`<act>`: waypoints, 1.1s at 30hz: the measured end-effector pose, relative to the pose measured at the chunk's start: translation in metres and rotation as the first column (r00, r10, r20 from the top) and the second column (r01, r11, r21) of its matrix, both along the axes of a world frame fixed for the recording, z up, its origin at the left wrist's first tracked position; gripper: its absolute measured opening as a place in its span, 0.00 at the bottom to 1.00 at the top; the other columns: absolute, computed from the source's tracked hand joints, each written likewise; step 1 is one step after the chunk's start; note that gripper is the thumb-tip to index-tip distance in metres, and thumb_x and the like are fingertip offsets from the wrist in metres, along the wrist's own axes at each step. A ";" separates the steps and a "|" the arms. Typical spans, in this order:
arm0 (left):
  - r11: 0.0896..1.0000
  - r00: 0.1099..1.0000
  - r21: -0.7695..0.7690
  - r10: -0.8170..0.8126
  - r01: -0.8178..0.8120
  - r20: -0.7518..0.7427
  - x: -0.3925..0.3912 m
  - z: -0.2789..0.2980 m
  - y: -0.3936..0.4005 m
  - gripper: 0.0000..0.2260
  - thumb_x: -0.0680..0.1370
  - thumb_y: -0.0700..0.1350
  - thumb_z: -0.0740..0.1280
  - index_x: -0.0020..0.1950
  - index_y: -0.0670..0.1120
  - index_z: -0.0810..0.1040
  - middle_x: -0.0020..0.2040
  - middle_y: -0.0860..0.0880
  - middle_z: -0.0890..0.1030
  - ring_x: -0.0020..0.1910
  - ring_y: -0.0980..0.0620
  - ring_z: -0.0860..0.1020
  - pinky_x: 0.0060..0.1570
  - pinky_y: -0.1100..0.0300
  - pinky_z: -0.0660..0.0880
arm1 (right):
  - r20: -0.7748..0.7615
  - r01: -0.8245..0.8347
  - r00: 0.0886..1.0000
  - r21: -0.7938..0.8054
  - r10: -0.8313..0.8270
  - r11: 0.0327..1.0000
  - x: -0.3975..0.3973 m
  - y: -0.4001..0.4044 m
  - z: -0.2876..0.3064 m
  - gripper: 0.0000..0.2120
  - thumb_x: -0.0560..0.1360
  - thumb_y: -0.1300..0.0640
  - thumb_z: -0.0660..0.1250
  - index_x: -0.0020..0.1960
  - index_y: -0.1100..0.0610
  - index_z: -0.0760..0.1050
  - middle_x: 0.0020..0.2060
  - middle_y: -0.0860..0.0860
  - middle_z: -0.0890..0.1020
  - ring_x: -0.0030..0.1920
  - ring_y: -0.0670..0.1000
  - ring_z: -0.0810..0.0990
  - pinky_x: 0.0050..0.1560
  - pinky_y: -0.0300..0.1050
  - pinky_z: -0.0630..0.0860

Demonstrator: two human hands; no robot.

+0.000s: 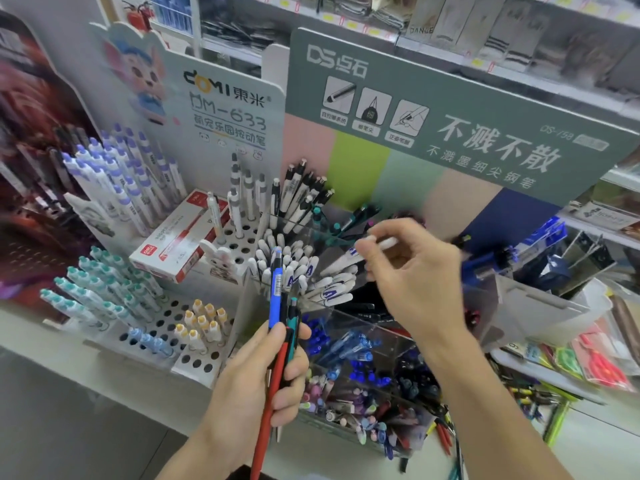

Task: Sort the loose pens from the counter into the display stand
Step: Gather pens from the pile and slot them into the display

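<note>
White-barrelled pen (360, 252) with blue lettering is pinched between thumb and fingertips of the right hand (412, 271), held tilted over the clear acrylic display stand (377, 336). Its far end blurs against the fingers; the tip end points down-left toward a compartment of like white pens (332, 285), but whether it touches them cannot be told.

Left hand (263, 372) has its grip closed round a bundle of pens: a blue pen (276, 289) standing tallest, a red pen (268, 403) running down past the wrist and cut off by the lower frame edge, and a teal pen (294, 327) partly hidden behind the fingers. A dark one between them is hard to make out.

Stand compartments hold blue-capped pens (349, 348) in the middle and mixed pastel pens (356, 410) nearest the camera; the far right compartments are hidden by the right forearm. Behind stands a green header board (450, 109).

Left of it, a white perforated stand (204, 362) carries purple-capped (117, 174), teal-capped (100, 292) and yellow-capped pens (202, 323). A red-and-white box (180, 244) lies on it. The table edge at lower left is blurred.
</note>
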State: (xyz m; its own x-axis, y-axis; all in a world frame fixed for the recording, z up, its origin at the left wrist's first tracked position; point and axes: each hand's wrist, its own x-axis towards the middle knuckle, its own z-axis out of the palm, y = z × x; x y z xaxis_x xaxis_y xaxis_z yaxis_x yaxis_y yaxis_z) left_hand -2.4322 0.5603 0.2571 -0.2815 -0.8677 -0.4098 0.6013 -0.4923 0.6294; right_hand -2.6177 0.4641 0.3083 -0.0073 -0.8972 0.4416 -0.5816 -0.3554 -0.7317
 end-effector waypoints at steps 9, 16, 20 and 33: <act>0.998 0.999 0.053 0.014 -0.016 0.045 -0.002 -0.001 -0.001 0.17 0.75 0.52 0.64 0.54 0.40 0.79 0.33 0.45 0.67 0.23 0.53 0.59 0.20 0.64 0.57 | -0.297 -0.004 0.955 -0.060 -0.014 0.998 0.009 0.018 -0.044 0.20 0.71 0.55 0.79 0.60 0.55 0.79 0.49 0.48 0.75 0.42 0.42 0.73 0.47 0.36 0.75; 0.999 0.998 0.034 -0.040 0.042 -0.058 -0.012 0.004 -0.002 0.19 0.77 0.51 0.62 0.58 0.37 0.79 0.35 0.44 0.68 0.26 0.51 0.62 0.23 0.60 0.58 | -0.319 -0.125 0.945 -0.163 0.068 0.979 0.015 0.006 -0.054 0.11 0.73 0.66 0.77 0.55 0.60 0.83 0.46 0.52 0.80 0.41 0.47 0.79 0.44 0.40 0.78; 0.998 0.995 0.004 -0.063 0.064 -0.076 -0.013 0.005 -0.001 0.17 0.78 0.48 0.68 0.60 0.37 0.79 0.36 0.43 0.69 0.26 0.51 0.63 0.24 0.59 0.58 | -0.304 -0.106 0.951 -0.174 0.049 0.979 0.019 0.011 -0.057 0.16 0.76 0.67 0.73 0.63 0.61 0.80 0.53 0.53 0.77 0.45 0.47 0.79 0.50 0.37 0.78; 0.930 0.932 -0.113 -0.333 0.349 0.141 -0.024 0.004 0.006 0.14 0.75 0.55 0.68 0.56 0.49 0.82 0.34 0.48 0.72 0.25 0.53 0.61 0.24 0.61 0.56 | 0.230 -0.285 0.948 0.312 0.219 0.906 -0.009 0.045 -0.004 0.07 0.80 0.58 0.70 0.57 0.50 0.81 0.44 0.47 0.85 0.45 0.50 0.84 0.48 0.48 0.81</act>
State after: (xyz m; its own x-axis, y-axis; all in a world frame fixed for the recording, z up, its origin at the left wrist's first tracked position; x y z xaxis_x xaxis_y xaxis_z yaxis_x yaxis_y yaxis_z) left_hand -2.4565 0.5658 0.2613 -0.5273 -0.7765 -0.3449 0.3300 -0.5612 0.7591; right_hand -2.6269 0.5091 0.3045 0.1871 -0.9743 0.1254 -0.3477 -0.1851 -0.9192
